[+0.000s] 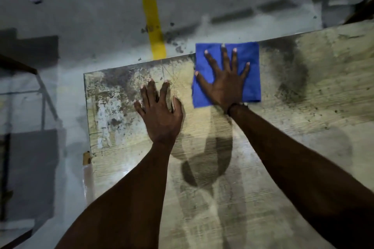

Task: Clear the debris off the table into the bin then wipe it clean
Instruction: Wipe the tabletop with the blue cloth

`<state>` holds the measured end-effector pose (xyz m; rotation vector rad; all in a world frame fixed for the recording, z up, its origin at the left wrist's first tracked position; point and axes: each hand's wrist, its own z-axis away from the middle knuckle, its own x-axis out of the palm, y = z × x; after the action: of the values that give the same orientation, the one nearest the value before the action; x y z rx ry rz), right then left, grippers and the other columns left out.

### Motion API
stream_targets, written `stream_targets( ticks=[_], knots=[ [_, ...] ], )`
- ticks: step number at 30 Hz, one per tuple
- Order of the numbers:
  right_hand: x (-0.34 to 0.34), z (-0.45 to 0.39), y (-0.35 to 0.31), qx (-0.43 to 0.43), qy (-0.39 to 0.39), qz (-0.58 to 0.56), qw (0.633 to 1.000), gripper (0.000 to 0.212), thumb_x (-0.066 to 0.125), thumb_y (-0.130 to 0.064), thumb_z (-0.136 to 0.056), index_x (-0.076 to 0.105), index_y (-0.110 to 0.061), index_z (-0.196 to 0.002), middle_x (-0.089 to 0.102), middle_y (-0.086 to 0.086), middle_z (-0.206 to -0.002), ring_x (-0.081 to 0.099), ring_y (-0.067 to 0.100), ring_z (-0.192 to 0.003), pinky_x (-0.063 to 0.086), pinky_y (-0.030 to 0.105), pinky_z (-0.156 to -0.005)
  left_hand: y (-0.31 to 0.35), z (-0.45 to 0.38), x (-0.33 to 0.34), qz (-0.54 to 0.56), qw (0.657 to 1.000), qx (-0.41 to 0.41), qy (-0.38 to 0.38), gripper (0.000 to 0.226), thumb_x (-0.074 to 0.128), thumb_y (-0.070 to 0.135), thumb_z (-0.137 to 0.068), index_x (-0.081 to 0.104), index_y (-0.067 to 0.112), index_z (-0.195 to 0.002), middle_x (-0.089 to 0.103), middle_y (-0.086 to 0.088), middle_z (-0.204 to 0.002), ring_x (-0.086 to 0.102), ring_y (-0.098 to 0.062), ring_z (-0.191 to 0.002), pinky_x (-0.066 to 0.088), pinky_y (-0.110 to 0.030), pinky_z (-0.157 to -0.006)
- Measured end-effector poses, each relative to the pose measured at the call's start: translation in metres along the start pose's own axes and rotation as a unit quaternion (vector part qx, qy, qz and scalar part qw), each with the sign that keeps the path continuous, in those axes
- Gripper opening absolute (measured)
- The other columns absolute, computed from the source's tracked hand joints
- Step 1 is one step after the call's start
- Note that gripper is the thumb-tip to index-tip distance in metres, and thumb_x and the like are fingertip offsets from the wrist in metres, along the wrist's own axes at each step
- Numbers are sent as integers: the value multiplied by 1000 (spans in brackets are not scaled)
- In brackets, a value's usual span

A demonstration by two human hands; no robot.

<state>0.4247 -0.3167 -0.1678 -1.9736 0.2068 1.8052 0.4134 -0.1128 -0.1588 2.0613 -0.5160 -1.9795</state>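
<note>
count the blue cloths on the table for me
1. A single blue square cloth lies flat at the far edge of the worn wooden table, pressed under the right hand. None other shows.

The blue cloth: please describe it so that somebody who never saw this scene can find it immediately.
Look at the worn, stained table and follow its far edge. There the blue cloth lies flat, with the right hand spread open on top, while the left hand rests on bare wood beside it. It is the only bright blue thing here.

No readable text, label, brand, number or sign shows anywhere.
</note>
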Motion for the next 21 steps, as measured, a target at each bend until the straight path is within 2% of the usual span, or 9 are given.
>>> stream_targets(
  ticks=[2, 4, 6, 8, 13, 16, 18, 21],
  knots=[
    [1, -21, -7, 50, 8, -18, 999, 77, 35, -83, -94, 29, -49, -163, 16, 3, -177, 7, 34, -164, 4, 74, -123, 0, 0, 0, 0, 1000, -1, 3, 54, 51, 46, -102, 48, 36, -155, 29, -2, -172, 17, -28, -162, 13, -64, -126],
    [5, -2, -29, 52, 3, 3, 999, 79, 32, -83, -94, 25, -47, -165, 8, 5, -178, 3, 36, -164, 0, 75, -123, -2, 0, 1, -2, 1000, 3, 0, 54, 52, 45, -101, 48, 35, -155, 29, -3, -172, 17, -28, -162, 13, -65, -127],
    [9, 40, -49, -30, -6, 24, 999, 78, 32, -81, -96, 24, -46, -165, 3, 4, -178, 2, 35, -164, -2, 75, -123, -3, 0, 1, 0, 1000, 4, -6, 56, 50, 46, -101, 48, 33, -155, 28, -4, -173, 16, -29, -162, 12, -65, -127],
    [10, 58, -41, -74, -11, 17, 997, 75, 34, -79, -96, 28, -47, -164, 7, 1, -178, 3, 32, -165, 4, 74, -123, -3, 0, -1, 4, 1000, 5, -4, 55, 47, 47, -102, 48, 32, -155, 29, -5, -173, 17, -29, -162, 12, -65, -127],
    [0, -15, 19, 60, 29, -8, 998, 78, 36, -84, -93, 31, -48, -162, 16, 2, -177, 10, 35, -164, 6, 76, -122, -1, 0, -2, 0, 1000, 3, -5, 56, 45, 49, -101, 46, 36, -156, 28, -4, -173, 15, -28, -163, 10, -63, -127],
    [-1, -21, 17, 83, 34, -3, 996, 78, 34, -83, -94, 28, -47, -164, 16, 5, -177, 9, 38, -163, 7, 77, -121, 0, 0, -2, 4, 1000, 0, -6, 56, 46, 48, -102, 46, 36, -156, 27, -4, -173, 14, -28, -163, 10, -64, -127],
    [1, 12, -3, 44, 17, 15, 999, 80, 31, -84, -95, 22, -47, -165, 8, 5, -178, 3, 37, -164, 3, 75, -122, 0, 0, -2, 7, 1000, -1, -3, 55, 49, 46, -102, 47, 35, -155, 28, -4, -173, 15, -28, -163, 12, -65, -127],
    [3, 64, -15, -67, -17, 24, 997, 79, 31, -84, -95, 22, -50, -165, 4, -1, -179, 0, 31, -165, 3, 71, -124, 0, 0, -2, -2, 1000, 3, 2, 55, 49, 45, -101, 48, 34, -155, 31, -5, -172, 18, -29, -162, 15, -66, -125]
  ],
)
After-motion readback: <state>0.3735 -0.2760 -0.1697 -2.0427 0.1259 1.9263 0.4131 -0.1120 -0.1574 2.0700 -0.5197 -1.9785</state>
